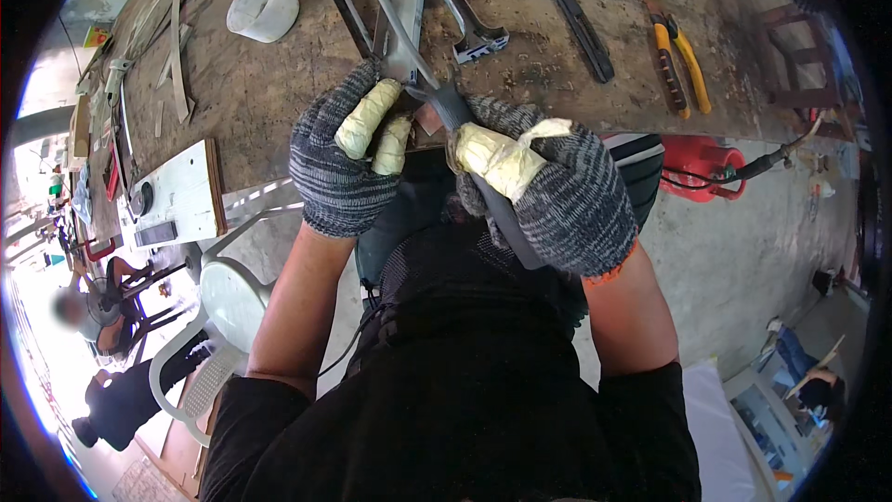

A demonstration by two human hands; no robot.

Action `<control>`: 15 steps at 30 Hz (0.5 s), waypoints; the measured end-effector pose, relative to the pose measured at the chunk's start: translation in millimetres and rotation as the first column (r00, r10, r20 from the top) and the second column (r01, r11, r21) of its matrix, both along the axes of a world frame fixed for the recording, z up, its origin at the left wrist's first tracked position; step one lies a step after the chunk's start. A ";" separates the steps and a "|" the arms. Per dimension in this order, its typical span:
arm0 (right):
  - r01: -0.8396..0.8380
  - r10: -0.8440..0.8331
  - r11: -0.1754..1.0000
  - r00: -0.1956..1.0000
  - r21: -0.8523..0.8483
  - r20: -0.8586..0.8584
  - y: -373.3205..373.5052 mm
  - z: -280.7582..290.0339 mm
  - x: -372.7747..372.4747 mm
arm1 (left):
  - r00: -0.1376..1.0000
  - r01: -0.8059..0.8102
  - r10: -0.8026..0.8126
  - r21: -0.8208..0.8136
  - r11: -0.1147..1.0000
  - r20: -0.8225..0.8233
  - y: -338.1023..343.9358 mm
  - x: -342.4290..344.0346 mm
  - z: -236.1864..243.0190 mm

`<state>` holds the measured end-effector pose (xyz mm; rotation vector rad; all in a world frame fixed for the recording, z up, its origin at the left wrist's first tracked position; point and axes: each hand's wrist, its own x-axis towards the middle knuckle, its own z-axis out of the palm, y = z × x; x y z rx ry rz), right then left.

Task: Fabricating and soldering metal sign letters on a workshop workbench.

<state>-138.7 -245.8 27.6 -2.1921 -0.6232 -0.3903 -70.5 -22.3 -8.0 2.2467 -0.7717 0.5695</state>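
Both my hands wear grey knitted gloves with pale yellow tape wound round some fingers. My left hand is closed at the table edge, gripping the near end of a silvery metal piece that has several legs spreading away from me. My right hand wraps round the dark grey handle of a long, thin metal tool. The tool's grey bar slants up and left across the metal piece. The tool may be a file; its exact kind does not show. A small reddish-brown block sits between my hands.
On the worn wooden table stand a white tub with a stick, a dark file-like bar and yellow-handled cutters. A red basin is at right on the floor. A pale plastic chair stands left. Other people are farther off.
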 end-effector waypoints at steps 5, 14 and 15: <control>0.112 0.154 0.887 0.842 0.448 -0.516 0.7 6.0 -4.7 | 1.000 -0.013 0.013 -0.001 1.000 0.002 -0.3 -0.7 -1.0; 0.033 0.009 0.988 0.964 0.151 -0.266 -4.8 14.6 -16.3 | 1.000 -0.022 0.022 0.006 1.000 -0.010 0.3 0.3 -2.0; 0.082 0.035 0.964 0.905 0.253 -0.425 -3.1 14.8 -18.1 | 1.000 -0.015 0.015 0.000 1.000 0.001 0.1 1.0 -2.5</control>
